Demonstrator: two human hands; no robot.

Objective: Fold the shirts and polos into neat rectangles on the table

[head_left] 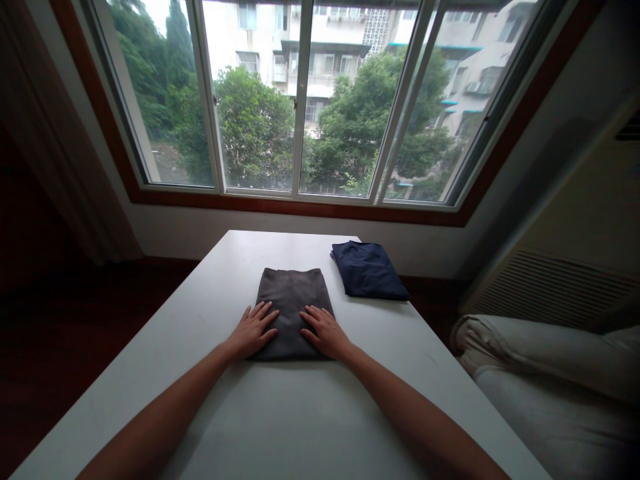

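1. Reaching over the white table (175,373), we stretch out both bare forearms (165,413).
2. We lay our left hand (253,330) palm down, fingers spread, on the left side of a folded dark grey cloth (293,293).
3. We rest our right hand (326,330) likewise on its right side, fingers spread, thumb pointing inward.
4. Under our hands, the grey cloth lies flat near the table's middle.
5. Off to the right, we see pale cushions (550,357).
6. Farther along, we have a folded navy cloth (370,270) at the table's right edge, apart from the grey one.
7. Beyond, we face a wide window (300,120), a curtain (57,147) on its left.
8. Outside, we see green trees (255,127) before a pale building (335,50).
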